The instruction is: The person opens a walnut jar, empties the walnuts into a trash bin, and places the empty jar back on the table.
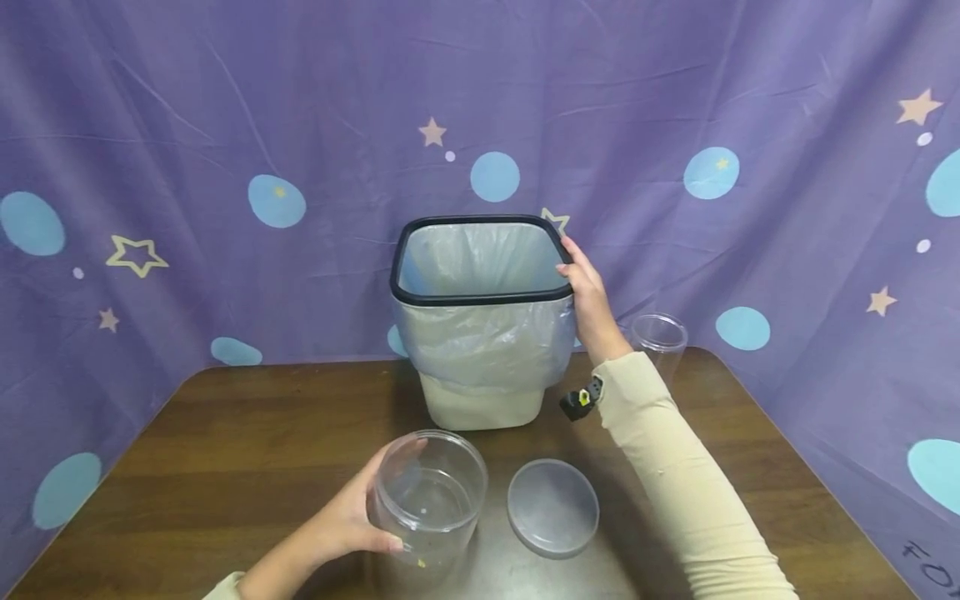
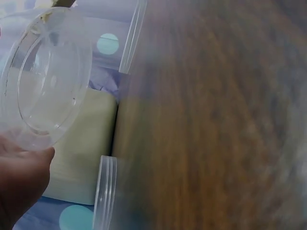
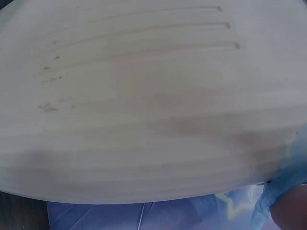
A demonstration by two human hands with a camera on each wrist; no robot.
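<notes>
A cream trash bin [image 1: 480, 408] with a black rim and a pale plastic liner [image 1: 487, 342] stands at the back of the table. My right hand [image 1: 588, 296] grips its rim at the right corner. Nearer to me, my left hand [image 1: 352, 508] holds a clear plastic jar [image 1: 442, 550] from its left side, thumb in front. The jar has no lid on and its mouth faces up. In the left wrist view, part of the left hand [image 2: 21, 187] shows against the clear jar [image 2: 72, 72]. The bin's side [image 3: 144, 96] fills most of the right wrist view.
A round translucent lid [image 1: 553, 508] lies on the brown wooden table [image 1: 247, 458], right of the jar. Behind my right forearm stands another clear container [image 1: 660, 333]. A purple curtain [image 1: 352, 100] with stars and blue spots hangs behind the table.
</notes>
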